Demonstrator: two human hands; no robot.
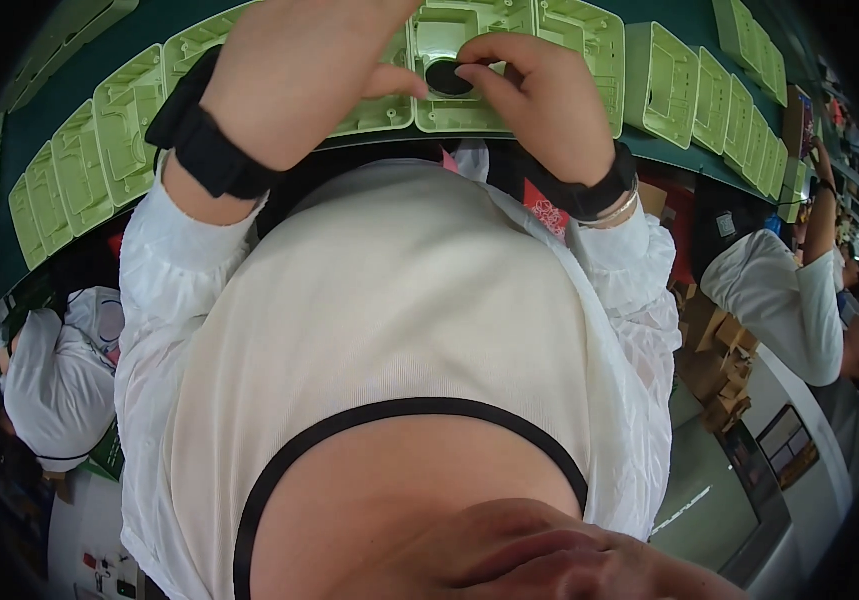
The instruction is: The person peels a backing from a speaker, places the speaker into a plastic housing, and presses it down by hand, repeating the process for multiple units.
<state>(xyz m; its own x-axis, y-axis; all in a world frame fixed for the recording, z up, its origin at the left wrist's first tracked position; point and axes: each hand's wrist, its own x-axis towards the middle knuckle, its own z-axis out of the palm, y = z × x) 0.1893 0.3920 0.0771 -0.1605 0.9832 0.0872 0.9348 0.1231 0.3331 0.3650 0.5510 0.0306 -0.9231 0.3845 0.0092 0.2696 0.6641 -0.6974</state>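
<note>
My right hand [540, 95] is closed in a pinch, with thumb and forefinger at the edge of a small black round disc [447, 78]. Disc and fingertips are over a light-green plastic housing [442, 122], an open shell with inner ribs, in front of me. On the left, my left hand [315, 75] reaches over the neighbouring housing [375, 117]. Its thumb is stretched out, apart from the disc, while the other fingertips run out past the upper edge. I see nothing in that hand. Black bands circle both wrists.
More green housings stand in a row to the left [130, 125] and right [662, 85] along the dark green table [640, 148]. A person in white [65, 375] is at the left, another [775, 290] at the right. Cardboard pieces [725, 370] lie low on the right.
</note>
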